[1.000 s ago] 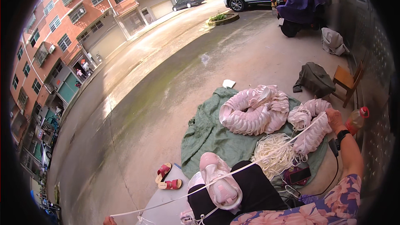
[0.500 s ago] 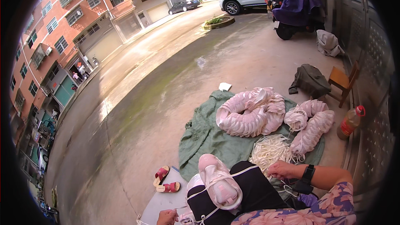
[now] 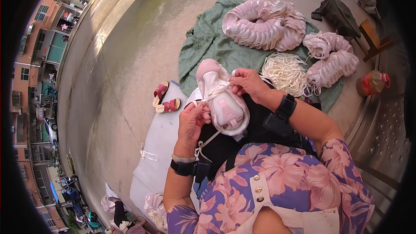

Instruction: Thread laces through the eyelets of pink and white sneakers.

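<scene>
A pink and white sneaker lies on my lap, its toe pointing away from me. A white shoelace runs across its upper. My left hand, beside the shoe's left edge, is closed in a pinch on one part of the lace. On the other side, my right hand pinches the lace near the toe end. Beyond my right hand, a heap of loose white laces rests on a green cloth.
Two strung bundles of pink shoe pieces, a large ring and a smaller curved one, lie on the cloth. A plastic bottle and wooden chair stand right. Red slippers lie left on a pale sheet.
My view has tipped down. Both hands have come in to the sneaker from either side, the right one from near the lace heap, and now grip its lace.
</scene>
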A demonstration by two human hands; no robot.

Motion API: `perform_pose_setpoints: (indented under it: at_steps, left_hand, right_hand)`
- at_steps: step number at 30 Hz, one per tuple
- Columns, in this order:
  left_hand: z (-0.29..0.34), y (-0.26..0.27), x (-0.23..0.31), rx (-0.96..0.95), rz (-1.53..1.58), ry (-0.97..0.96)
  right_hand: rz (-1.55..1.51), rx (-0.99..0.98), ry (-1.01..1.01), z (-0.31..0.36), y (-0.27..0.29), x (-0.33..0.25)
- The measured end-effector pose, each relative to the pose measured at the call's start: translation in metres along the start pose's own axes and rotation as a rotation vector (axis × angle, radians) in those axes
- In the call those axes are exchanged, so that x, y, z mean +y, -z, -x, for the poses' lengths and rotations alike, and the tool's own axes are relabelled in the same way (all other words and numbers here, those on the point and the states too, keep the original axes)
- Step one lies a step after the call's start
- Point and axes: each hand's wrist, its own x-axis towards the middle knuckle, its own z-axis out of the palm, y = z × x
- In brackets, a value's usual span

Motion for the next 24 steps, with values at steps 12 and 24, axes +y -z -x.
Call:
perform_pose_setpoints:
  at_steps: [12, 24]
  left_hand:
    - [0.02, -0.008, -0.013, 0.045, 0.052, -0.134]
    - [0.014, -0.016, -0.025, 0.197, -0.108, -0.223]
  right_hand:
    - [0.027, 0.03, 0.14, 0.024, -0.004, 0.015]
    - [0.572, 0.132, 0.699, 0.01, -0.01, 0.024]
